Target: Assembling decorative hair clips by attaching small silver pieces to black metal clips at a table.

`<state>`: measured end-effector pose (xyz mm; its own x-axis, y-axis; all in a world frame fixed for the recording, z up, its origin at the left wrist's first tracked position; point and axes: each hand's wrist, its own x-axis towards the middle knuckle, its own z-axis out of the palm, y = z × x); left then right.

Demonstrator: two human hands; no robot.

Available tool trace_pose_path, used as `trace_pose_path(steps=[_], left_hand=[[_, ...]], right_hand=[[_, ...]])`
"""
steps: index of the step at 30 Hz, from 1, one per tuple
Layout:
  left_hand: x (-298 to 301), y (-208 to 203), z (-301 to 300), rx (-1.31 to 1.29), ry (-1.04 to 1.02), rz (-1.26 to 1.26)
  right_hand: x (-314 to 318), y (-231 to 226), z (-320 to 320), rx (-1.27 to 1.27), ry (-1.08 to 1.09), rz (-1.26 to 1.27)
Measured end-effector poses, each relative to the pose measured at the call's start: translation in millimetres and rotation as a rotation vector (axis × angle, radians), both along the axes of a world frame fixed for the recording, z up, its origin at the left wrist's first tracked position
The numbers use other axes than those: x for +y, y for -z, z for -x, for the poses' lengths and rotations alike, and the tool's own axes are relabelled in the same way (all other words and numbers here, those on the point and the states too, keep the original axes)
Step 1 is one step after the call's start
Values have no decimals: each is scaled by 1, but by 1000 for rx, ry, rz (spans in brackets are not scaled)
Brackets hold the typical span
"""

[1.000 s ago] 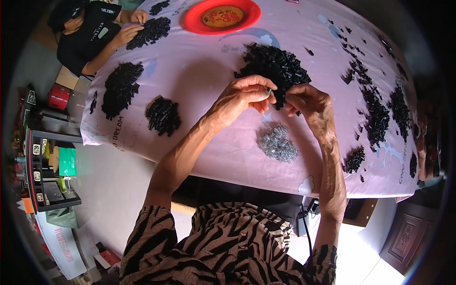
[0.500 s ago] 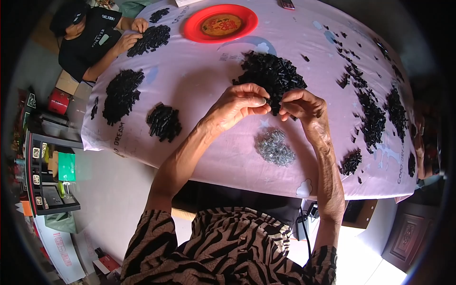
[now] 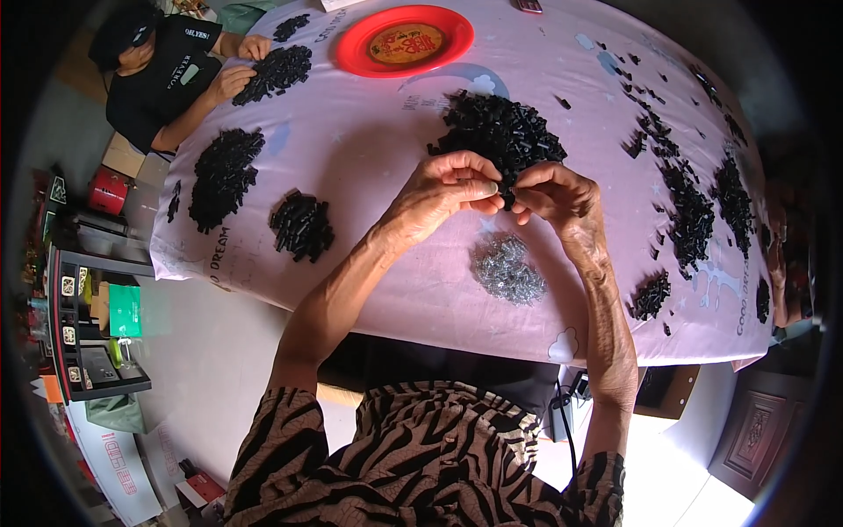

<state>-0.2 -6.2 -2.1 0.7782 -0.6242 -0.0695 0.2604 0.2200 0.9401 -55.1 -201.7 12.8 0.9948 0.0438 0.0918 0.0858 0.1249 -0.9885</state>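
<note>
My left hand (image 3: 446, 189) and my right hand (image 3: 566, 198) meet over the table, fingertips almost touching. A small black piece (image 3: 501, 187) shows at the left thumb and forefinger, which pinch it. Thumb and fingers of my right hand are closed beside it; what they hold is too small to make out. Just beyond both hands lies a large heap of small black tube-like pieces (image 3: 496, 127). Nearer me, below the hands, sits a small pile of clear, shiny little parts (image 3: 509, 270). A bundle of black pieces (image 3: 300, 227) lies to the left of my left forearm.
A pink printed cloth (image 3: 378, 299) covers the table. At the far side stands a red plate (image 3: 351, 60). More black heaps lie left (image 3: 226, 180) and right (image 3: 689, 211). A co-worker (image 3: 167, 79) handles black pieces at the far left. Shelving (image 3: 97, 325) stands on the left.
My right fingertips have moved slightly left and now come up to the left ones, closing the small gap between them. The left hand has hardly moved.
</note>
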Motion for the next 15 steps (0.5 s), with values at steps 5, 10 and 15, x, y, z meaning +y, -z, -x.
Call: trace_pose_path(steps=[5, 10, 15], left_hand=[[-5, -1, 0, 13, 8, 18], [4, -1, 2, 5, -16, -41], [-4, -3, 3, -18, 11, -16]], right_hand=[[-1, -5, 4, 23, 44, -9], [6, -1, 1, 34, 9, -9], [-3, -1, 2, 16, 16, 5]])
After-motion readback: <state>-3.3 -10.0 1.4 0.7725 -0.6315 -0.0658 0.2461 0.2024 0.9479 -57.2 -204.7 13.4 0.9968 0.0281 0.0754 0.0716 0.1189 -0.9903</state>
